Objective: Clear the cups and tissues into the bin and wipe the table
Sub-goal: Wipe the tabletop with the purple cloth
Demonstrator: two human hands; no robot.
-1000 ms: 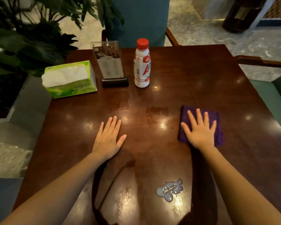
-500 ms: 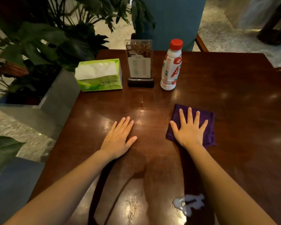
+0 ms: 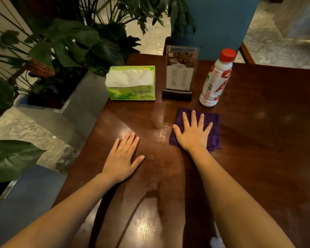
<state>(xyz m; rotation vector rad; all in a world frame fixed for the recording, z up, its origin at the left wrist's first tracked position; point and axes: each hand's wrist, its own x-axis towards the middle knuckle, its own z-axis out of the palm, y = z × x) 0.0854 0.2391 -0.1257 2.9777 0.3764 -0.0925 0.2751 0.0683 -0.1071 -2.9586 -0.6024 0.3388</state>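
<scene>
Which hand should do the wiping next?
The right hand: it already lies flat on the purple cloth. The left hand rests on bare table, apart from the cloth.

Both forearms are bare from the bottom edge of the frame to the wrists, with no sleeve, watch, bracelet or glove on either. The left hand (image 3: 121,162) has no ring on any finger, and its nails are short and unpainted. The right hand (image 3: 192,135) is bare too, its fingers (image 3: 193,118) slender, ringless and short-nailed, with no marks showing.
</scene>
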